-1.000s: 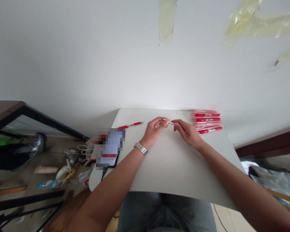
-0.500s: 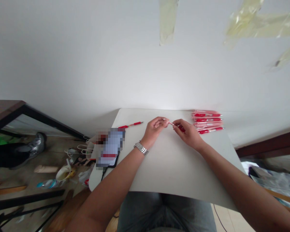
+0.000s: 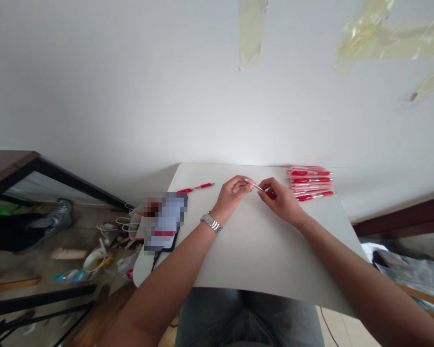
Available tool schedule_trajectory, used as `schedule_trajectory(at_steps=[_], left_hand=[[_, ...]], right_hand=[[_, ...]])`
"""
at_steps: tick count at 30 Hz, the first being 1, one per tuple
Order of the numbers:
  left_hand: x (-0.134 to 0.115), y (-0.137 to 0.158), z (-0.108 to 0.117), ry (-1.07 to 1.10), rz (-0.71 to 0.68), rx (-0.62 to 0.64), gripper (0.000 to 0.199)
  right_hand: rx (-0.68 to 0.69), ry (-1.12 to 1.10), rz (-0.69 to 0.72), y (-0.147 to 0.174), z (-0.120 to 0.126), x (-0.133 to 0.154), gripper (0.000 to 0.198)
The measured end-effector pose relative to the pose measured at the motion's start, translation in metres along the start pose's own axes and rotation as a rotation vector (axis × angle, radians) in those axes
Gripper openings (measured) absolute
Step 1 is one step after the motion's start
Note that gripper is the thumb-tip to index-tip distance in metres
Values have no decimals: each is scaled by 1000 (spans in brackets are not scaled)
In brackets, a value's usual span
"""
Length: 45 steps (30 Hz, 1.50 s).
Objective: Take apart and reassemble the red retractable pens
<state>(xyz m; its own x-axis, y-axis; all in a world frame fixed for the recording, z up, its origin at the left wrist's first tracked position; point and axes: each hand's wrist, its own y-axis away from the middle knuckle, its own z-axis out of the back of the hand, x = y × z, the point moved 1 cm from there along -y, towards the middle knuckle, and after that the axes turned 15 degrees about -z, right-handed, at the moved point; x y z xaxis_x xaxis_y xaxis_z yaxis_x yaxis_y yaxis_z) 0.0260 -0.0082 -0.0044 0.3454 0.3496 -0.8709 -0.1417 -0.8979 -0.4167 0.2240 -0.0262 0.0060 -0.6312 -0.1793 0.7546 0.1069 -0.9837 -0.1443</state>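
Note:
Over the middle of the table my left hand, a metal watch on its wrist, is closed with thumb and fingertips on a thin pinkish pen refill. The refill slants down to the right, toward my right hand. My right hand is closed around a red pen, mostly hidden by the fingers. Whether the refill's end is inside the pen or only beside it, I cannot tell. To the right of my right hand lies a stack of pink sticks with several red pens among them.
On the white table, another red pen lies at the back left. Below it is a blurred-out phone with a cable. A white wall rises behind the table. A bottle and a cup are at lower left.
A little more of the refill shows between my hands, its tip now standing out past the left fingers. Both hands have stayed nearly in place.

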Motion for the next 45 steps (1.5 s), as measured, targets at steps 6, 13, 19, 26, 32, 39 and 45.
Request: schedule_trajectory(at_steps=[6, 13, 19, 26, 32, 39, 45], left_hand=[[0, 0, 0, 7, -6, 17, 29], [0, 0, 1, -8, -13, 3, 30], [0, 0, 1, -21, -22, 1, 31], [0, -1, 0, -4, 1, -1, 33], [-1, -1, 1, 15, 6, -43, 32], [-2, -2, 1, -5, -7, -62, 32], [-4, -3, 3, -12, -55, -94, 31]], right_hand=[[-1, -10, -4, -1, -1, -1, 17], [32, -44, 13, -1, 1, 2, 30], [37, -38, 75, -3, 1, 0, 37], [34, -54, 44, -2, 0, -2, 26], [16, -50, -3, 0, 0, -1, 23], [2, -38, -1, 0, 0, -2, 21], [5, -39, 6, -1, 0, -3, 23]])
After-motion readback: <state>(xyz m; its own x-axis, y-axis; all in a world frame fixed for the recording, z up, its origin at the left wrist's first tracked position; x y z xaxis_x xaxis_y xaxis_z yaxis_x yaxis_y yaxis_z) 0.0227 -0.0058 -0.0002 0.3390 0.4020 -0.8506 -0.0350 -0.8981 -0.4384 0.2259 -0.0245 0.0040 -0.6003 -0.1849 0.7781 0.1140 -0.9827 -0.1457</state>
